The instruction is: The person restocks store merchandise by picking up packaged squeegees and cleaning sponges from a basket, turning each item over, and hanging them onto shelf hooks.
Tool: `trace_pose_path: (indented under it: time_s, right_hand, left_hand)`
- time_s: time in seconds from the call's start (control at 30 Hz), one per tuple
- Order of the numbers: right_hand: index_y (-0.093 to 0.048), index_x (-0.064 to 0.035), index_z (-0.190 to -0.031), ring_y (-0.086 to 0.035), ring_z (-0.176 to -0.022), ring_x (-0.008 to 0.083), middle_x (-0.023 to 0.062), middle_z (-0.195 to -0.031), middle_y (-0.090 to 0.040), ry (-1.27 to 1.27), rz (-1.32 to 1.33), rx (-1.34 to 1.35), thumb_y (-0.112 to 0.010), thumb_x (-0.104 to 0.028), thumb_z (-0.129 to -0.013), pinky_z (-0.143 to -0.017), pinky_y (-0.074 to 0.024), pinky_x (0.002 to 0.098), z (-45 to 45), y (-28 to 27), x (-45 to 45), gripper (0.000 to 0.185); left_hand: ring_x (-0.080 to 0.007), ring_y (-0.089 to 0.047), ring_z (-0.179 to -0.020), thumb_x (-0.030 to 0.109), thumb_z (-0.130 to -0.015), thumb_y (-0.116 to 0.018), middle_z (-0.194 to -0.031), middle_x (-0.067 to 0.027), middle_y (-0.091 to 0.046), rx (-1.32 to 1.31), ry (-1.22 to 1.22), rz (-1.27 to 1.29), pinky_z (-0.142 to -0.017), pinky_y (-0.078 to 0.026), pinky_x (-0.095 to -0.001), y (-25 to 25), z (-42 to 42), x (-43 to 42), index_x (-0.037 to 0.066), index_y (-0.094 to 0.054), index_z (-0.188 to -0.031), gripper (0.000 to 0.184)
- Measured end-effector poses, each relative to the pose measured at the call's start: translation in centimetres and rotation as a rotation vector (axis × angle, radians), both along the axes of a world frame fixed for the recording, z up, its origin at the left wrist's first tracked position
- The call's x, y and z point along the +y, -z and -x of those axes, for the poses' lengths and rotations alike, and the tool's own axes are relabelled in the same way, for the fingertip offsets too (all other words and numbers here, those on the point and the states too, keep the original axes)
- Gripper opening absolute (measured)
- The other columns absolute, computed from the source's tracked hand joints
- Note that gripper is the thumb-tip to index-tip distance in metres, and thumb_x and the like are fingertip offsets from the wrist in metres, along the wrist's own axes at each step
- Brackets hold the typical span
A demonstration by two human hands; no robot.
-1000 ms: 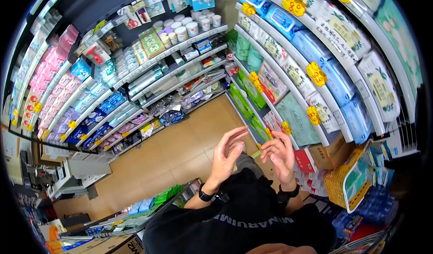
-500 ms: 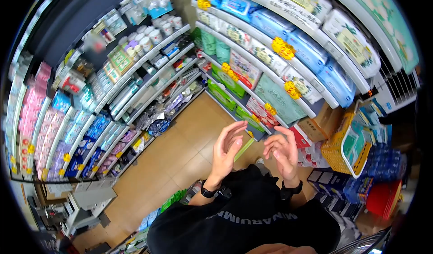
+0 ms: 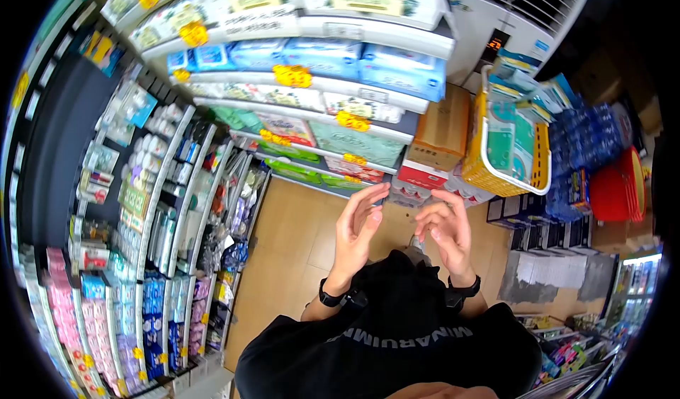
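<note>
In the head view both hands are raised in front of my black shirt point(image 3: 397, 307), palms facing each other with a gap between them. My left hand point(image 3: 360, 229) holds nothing, its fingers apart and slightly bent. Across from it, my right hand point(image 3: 448, 235) is also bare, with loosely curled, separated fingers. Each wrist wears a black band. Neither hand touches any goods. Beyond the fingertips lie the tiled floor point(image 3: 297, 250) and a red and white box point(image 3: 423, 175) under a brown carton point(image 3: 440, 126).
A shelf of tissue and wipe packs point(image 3: 326, 59) stands ahead; more shelves point(image 3: 156, 222) line the left. Right of the carton are a yellow basket point(image 3: 487, 179) with green packs, blue bottle packs point(image 3: 577, 144) and red buckets point(image 3: 615, 190). A white appliance point(image 3: 464, 24) stands behind.
My view has turned to the right: the shelves have swung left, and the basket and right-hand floor area have come further into view. Both hands keep nearly the same pose, still without anything in them.
</note>
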State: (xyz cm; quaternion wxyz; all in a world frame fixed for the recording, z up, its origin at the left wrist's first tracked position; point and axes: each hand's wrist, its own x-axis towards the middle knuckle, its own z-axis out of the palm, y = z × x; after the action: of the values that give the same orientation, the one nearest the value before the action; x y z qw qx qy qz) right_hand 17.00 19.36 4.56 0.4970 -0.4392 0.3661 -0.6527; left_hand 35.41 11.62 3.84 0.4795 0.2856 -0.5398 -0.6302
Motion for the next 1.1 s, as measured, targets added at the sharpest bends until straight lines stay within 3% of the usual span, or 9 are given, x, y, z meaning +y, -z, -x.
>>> trace_pose_path:
  time_s: [0.07, 0.37, 0.5, 0.53, 0.63, 0.8, 0.97, 1.07, 1.1]
  right_hand:
    - [-0.032, 0.0010, -0.145, -0.062, -0.090, 0.0201, 0.0180, -0.113, -0.060, 0.051, 0.001, -0.002, -0.059, -0.009, -0.095, -0.076, -0.0497, 0.0302, 2.7, 0.0, 1.0, 0.057]
    - [-0.035, 0.0018, -0.143, -0.063, -0.090, 0.0191, 0.0178, -0.113, -0.061, 0.244, 0.025, 0.019, -0.059, -0.010, -0.097, -0.076, -0.0499, 0.0296, 15.6, 0.0, 4.6, 0.053]
    - [-0.040, 0.0009, -0.140, -0.063, -0.090, 0.0172, 0.0152, -0.113, -0.062, 0.323, 0.003, 0.051, -0.056, -0.008, -0.096, -0.077, -0.0496, 0.0290, 21.3, 1.0, 5.7, 0.048]
    - [-0.041, 0.0007, -0.139, -0.063, -0.090, 0.0168, 0.0140, -0.113, -0.063, 0.346, -0.024, 0.096, -0.056, -0.007, -0.096, -0.078, -0.0495, 0.0287, 22.8, 1.3, 5.9, 0.046]
    - [-0.046, -0.0001, -0.136, -0.063, -0.090, 0.0155, 0.0109, -0.112, -0.064, 0.381, -0.072, 0.122, -0.055, -0.006, -0.096, -0.078, -0.0491, 0.0276, 26.2, 2.2, 6.6, 0.041]
    - [-0.049, -0.0011, -0.133, -0.062, -0.090, 0.0131, 0.0093, -0.112, -0.065, 0.383, -0.096, 0.144, -0.053, -0.004, -0.097, -0.078, -0.0484, 0.0258, 29.8, 2.7, 7.9, 0.037]
    - [-0.050, -0.0021, -0.131, -0.062, -0.090, 0.0121, 0.0081, -0.111, -0.065, 0.346, -0.131, 0.134, -0.053, -0.002, -0.096, -0.078, -0.0479, 0.0251, 32.2, 3.2, 8.5, 0.035]
    - [-0.051, -0.0021, -0.130, -0.061, -0.090, 0.0120, 0.0077, -0.111, -0.065, 0.320, -0.133, 0.125, -0.053, -0.001, -0.097, -0.079, -0.0477, 0.0248, 33.4, 3.6, 8.7, 0.034]
    - [-0.051, -0.0021, -0.130, -0.061, -0.090, 0.0120, 0.0076, -0.111, -0.065, 0.316, -0.146, 0.129, -0.053, -0.002, -0.097, -0.079, -0.0476, 0.0249, 33.6, 3.6, 8.7, 0.033]
  left_hand:
    - [-0.0252, -0.053, -0.130, 0.019, -0.100, -0.059, -0.138, -0.0153, -0.057, 0.016, 0.066, -0.013, -0.105, -0.042, -0.0381, 0.1, 2.9, 0.1, 0.000, -0.051, -0.137, 0.042]
    - [-0.0237, -0.055, -0.128, 0.016, -0.099, -0.060, -0.138, -0.0131, -0.057, -0.044, 0.245, 0.055, -0.103, -0.044, -0.0376, 0.9, 17.2, 1.1, 0.002, -0.053, -0.135, 0.040]
    - [-0.0218, -0.060, -0.120, 0.012, -0.100, -0.057, -0.129, -0.0156, -0.061, -0.249, 0.248, 0.103, -0.101, -0.046, -0.0344, 0.0, 23.7, 0.9, 0.001, -0.055, -0.132, 0.034]
    - [-0.0217, -0.064, -0.112, 0.018, -0.099, -0.061, -0.119, -0.0151, -0.066, -0.307, 0.211, 0.105, -0.093, -0.051, -0.0334, -0.1, 25.3, 0.9, 0.002, -0.059, -0.128, 0.033]
    - [-0.0223, -0.067, -0.105, 0.022, -0.097, -0.065, -0.110, -0.0145, -0.069, -0.432, 0.194, 0.188, -0.084, -0.054, -0.0329, 0.4, 30.1, -0.1, 0.001, -0.061, -0.123, 0.034]
    - [-0.0363, -0.068, -0.096, 0.038, -0.094, -0.063, -0.109, -0.0214, -0.068, -0.645, 0.059, 0.459, -0.079, -0.053, -0.0432, 2.1, 37.1, -1.0, -0.001, -0.063, -0.114, 0.044]
    - [-0.0398, -0.067, -0.092, 0.041, -0.093, -0.063, -0.103, -0.0220, -0.068, -0.894, 0.028, 0.515, -0.076, -0.053, -0.0463, 3.7, 41.7, -2.4, 0.000, -0.065, -0.103, 0.043]
    - [-0.0444, -0.067, -0.084, 0.037, -0.090, -0.067, -0.099, -0.0252, -0.068, -1.049, 0.147, 0.520, -0.072, -0.053, -0.0516, 4.8, 43.6, -3.1, -0.003, -0.066, -0.095, 0.041]
    - [-0.0429, -0.068, -0.082, 0.039, -0.088, -0.069, -0.091, -0.0225, -0.069, -1.078, 0.141, 0.560, -0.072, -0.054, -0.0501, 5.6, 44.1, -3.3, -0.001, -0.067, -0.090, 0.040]
